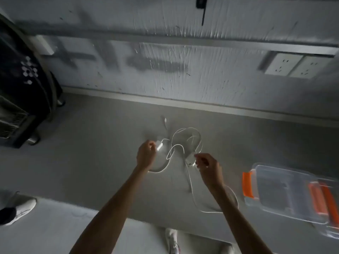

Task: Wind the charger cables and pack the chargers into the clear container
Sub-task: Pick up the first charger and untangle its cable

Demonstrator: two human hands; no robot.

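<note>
Forearms reach out: left hand (146, 156) pinches white charger (159, 146), right hand (208, 166) pinches second charger (190, 160). Cables (185, 142) loose, tangled between, unwound. Clear container (286, 191) at 3 o'clock, apparently empty. Task barely begun.

Tangled cables (185, 142) lie on the floor (91, 143), container (286, 191) to their right.

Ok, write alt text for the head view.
Two bare hands reach over a grey floor: the left hand pinches a white charger, the right hand another's cable, amid tangled loops. A clear container with orange latches lies to the right.
</note>
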